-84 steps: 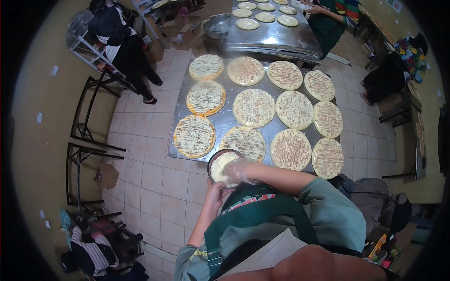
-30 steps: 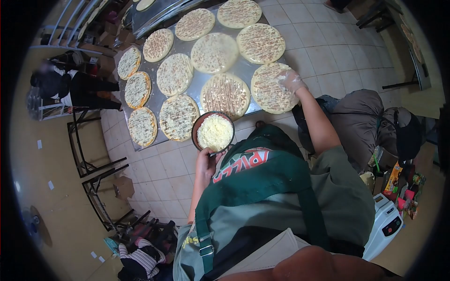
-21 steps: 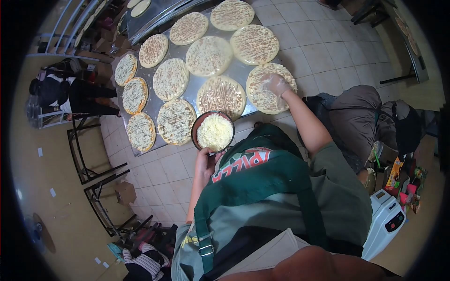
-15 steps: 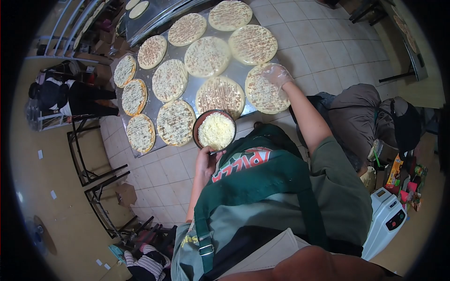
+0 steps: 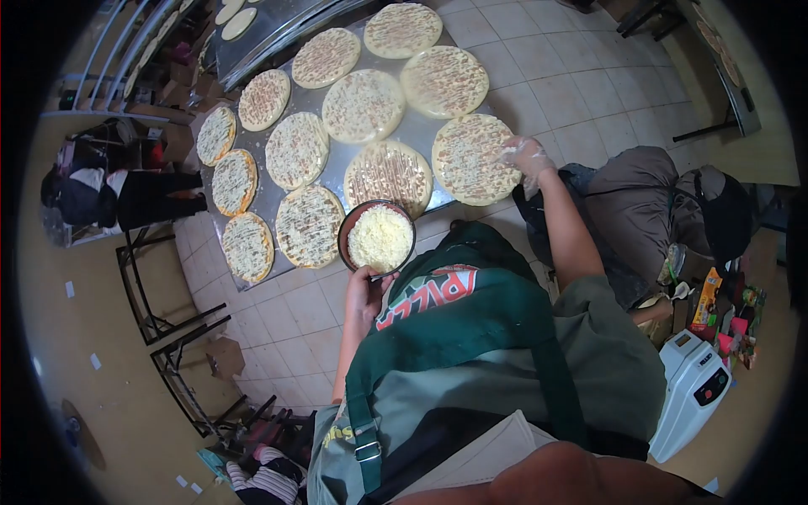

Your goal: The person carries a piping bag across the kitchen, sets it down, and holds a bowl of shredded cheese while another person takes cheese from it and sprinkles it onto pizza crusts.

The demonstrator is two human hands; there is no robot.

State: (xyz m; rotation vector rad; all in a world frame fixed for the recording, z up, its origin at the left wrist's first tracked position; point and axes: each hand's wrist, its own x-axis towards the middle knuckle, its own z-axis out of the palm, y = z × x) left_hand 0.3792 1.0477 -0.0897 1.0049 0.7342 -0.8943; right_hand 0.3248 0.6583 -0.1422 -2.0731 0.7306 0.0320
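From my remote post I watch the left hand [image 5: 362,296] hold a dark-rimmed bowl [image 5: 344,232] of crumbled white topping [image 5: 381,239] at the near edge of a metal table [image 5: 337,165], fingers curled against its near side. The right hand [image 5: 527,160], in a clear glove, reaches to the right rim of a round, topped pizza [image 5: 474,160]; I cannot tell whether its bent fingers grip anything. More pizzas [image 5: 364,107] cover the tabletop. At far left, a person in dark clothing [image 5: 160,198] stands beside a rack [image 5: 126,59].
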